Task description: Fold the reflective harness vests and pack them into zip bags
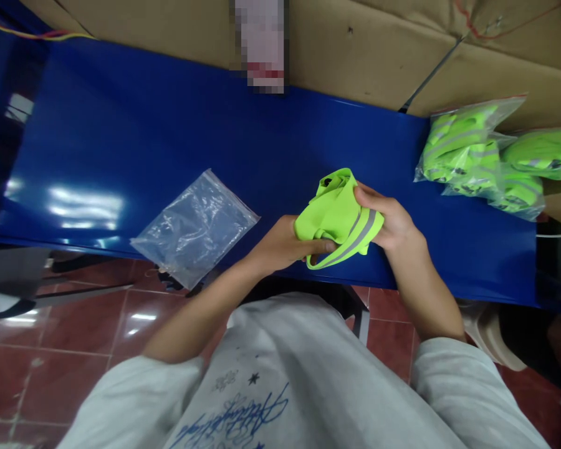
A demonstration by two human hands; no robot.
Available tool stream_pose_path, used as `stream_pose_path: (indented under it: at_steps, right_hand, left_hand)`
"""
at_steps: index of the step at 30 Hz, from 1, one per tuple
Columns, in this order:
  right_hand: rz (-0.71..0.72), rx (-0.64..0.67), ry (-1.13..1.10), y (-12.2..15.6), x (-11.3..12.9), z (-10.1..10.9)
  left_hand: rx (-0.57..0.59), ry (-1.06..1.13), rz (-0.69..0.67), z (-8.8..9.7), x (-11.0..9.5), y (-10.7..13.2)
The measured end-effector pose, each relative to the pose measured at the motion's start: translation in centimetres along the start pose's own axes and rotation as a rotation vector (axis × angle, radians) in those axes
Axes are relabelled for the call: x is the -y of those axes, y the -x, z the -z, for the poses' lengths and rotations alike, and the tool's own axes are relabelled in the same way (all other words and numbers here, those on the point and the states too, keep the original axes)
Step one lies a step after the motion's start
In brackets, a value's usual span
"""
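A neon yellow-green reflective vest [331,215], bunched into a folded bundle with a grey reflective stripe, is held between my two hands above the front of the blue table. My left hand [292,243] grips its lower left side, the thumb lying over the fabric and the other fingers hidden beneath. On the right edge, my right hand [388,218] is closed around the cloth, its thumb near the top and its fingers behind. To the left lies a clear zip bag [197,227], flat, with one corner over the table's front edge.
Several clear bags of neon vests [467,149] are piled at the table's right end. Brown cardboard [355,50] lines the back of the blue table [135,125]. A blurred-out item [264,47] hangs at the back. Red floor tiles [75,324] show below.
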State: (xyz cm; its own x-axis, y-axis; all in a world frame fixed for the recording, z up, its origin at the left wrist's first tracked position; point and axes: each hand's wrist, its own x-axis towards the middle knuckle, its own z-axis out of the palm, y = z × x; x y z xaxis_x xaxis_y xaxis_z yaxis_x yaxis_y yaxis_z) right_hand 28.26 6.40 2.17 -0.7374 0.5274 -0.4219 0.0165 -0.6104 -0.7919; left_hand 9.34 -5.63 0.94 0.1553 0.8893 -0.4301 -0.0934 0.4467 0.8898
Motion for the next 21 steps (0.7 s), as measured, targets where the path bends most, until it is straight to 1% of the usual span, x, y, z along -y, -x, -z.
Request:
stream_pose_path:
  at_steps: [3, 4, 7, 8, 11, 12, 14, 16, 18, 19, 21]
  right_hand:
    - [-0.056, 0.054, -0.04, -0.3, -0.5, -0.1]
    - [-0.078, 0.075, -0.057, -0.3, -0.7, -0.2]
    - [-0.108, 0.104, -0.07, -0.3, -0.9, -0.8]
    - [-0.089, 0.087, -0.055, -0.3, -0.9, -1.1]
    - [-0.005, -0.004, 0.022, -0.2, -0.8, -1.6]
    - [0.008, -0.027, 0.051, -0.2, -0.8, -1.6]
    - [0.034, -0.056, 0.126, -0.2, -1.0, -1.7]
    - [0.119, -0.077, 0.251, -0.2, -1.2, -1.9]
    - [0.261, -0.113, 0.438, -0.1, -1.6, -2.3]
    - [0.333, -0.16, 0.536, -0.1, -1.8, -2.5]
    - [0.466, -0.306, 0.674, 0.0, -2.1, -2.9]
  left_hand:
    - [-0.104, -0.11, -0.069, 0.2, 0.4, -0.3]
    - [-0.108, -0.099, -0.103, 0.3, 0.5, -0.4]
    - [-0.037, -0.022, -0.175, 0.6, 0.7, -0.9]
    - [-0.031, -0.017, -0.187, 0.7, 0.8, -1.1]
    - [-0.086, -0.066, -0.245, 0.7, 1.2, -1.4]
    - [-0.084, -0.093, -0.272, 0.6, 1.4, -1.4]
    - [-0.02, -0.133, -0.288, 0.3, 1.6, -1.3]
    - [0.06, -0.132, -0.24, 0.0, 1.7, -1.2]
    - [0.101, -0.077, -0.197, -0.4, 1.6, -1.1]
    - [0.098, -0.039, -0.201, -0.6, 1.5, -1.1]
    - [0.053, 0.026, -0.239, -1.1, 1.1, -1.3]
